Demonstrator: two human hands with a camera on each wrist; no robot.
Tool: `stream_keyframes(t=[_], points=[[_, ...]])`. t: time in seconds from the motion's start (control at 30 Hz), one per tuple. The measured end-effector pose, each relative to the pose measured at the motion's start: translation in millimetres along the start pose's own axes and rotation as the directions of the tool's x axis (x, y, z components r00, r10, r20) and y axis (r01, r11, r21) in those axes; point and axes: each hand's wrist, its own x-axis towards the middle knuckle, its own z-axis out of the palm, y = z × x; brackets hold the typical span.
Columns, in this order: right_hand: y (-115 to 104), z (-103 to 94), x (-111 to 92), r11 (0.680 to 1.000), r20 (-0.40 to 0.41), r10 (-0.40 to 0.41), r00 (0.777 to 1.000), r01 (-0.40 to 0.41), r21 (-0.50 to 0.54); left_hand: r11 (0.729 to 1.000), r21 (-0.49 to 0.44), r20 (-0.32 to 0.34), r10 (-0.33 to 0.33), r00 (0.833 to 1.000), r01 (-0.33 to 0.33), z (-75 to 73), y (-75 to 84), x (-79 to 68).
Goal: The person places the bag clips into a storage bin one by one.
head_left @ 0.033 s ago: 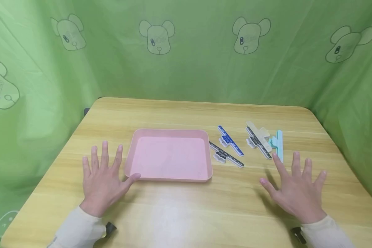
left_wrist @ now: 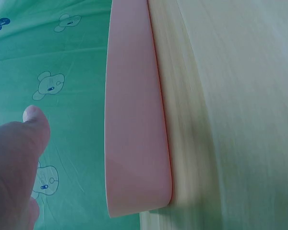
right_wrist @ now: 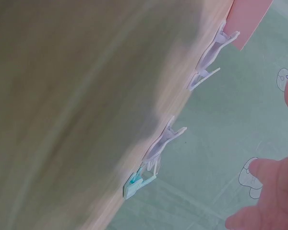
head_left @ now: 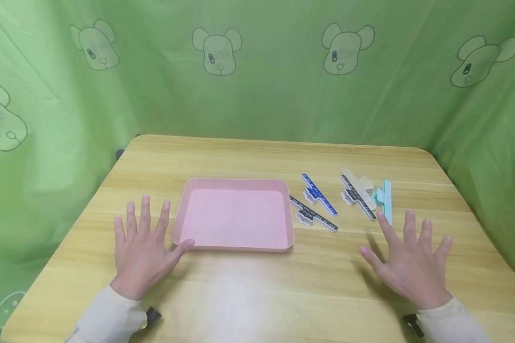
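My left hand (head_left: 141, 255) is spread, palm down, at the left of a pink tray (head_left: 232, 248). Its thumb overlaps the tray's near left corner in the head view. In the left wrist view the tray's wall (left_wrist: 134, 120) rises beside the thumb (left_wrist: 36, 124). My right hand (head_left: 414, 267), also spread and holding nothing, is at the right, in front of several long clips. Nearest its index finger is a turquoise clip (head_left: 386, 200). Beside that, a beige clip (head_left: 358, 188) lies across a black clip (head_left: 366, 209). A blue clip (head_left: 319, 194) and another black clip (head_left: 319, 219) lie closer to the tray.
The wooden table (head_left: 257, 295) has rounded far corners. A green curtain (head_left: 274, 105) printed with animal heads hangs behind it and along both sides. Light sleeves cover both forearms, and a dark wrist device (head_left: 153, 317) shows under the left cuff.
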Motion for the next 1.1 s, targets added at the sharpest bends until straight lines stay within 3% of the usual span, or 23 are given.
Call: stream_keyframes(t=[1.1], points=[[1.4,-1.9,1.9,1.000,-0.057,-0.004,0.998,0.005,0.013,0.999,-0.033,0.001,0.035,0.999,-0.035,1.9,10.7,2.6]])
